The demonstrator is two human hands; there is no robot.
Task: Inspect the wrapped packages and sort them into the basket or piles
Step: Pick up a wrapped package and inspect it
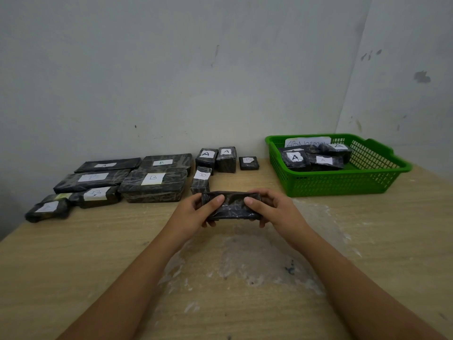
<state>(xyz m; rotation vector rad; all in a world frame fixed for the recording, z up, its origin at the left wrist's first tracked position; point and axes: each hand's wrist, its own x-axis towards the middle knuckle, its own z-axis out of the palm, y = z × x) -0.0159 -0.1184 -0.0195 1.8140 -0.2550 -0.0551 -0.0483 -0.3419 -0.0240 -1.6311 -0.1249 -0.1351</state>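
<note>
- Black-wrapped package (231, 206): our left hand (193, 212) and right hand (270, 209) each grip one end, pinching it.
- We should turn it slowly, finding its label before choosing the green basket (343, 185).

Pale grey-white plaster wall (171, 69) behind, dull and evenly lit, flecked with small dark marks and a few scuffs. To the right, a second wall (404, 94) meeting the first at a slanted corner line, brighter in tone, with darker chipped patches high up and fainter smudges lower down. Below, a light wood-grain surface (73, 266) running up against both walls, worn in the middle to a whitish, powdery, scratched patch with a small dark stain.
</note>
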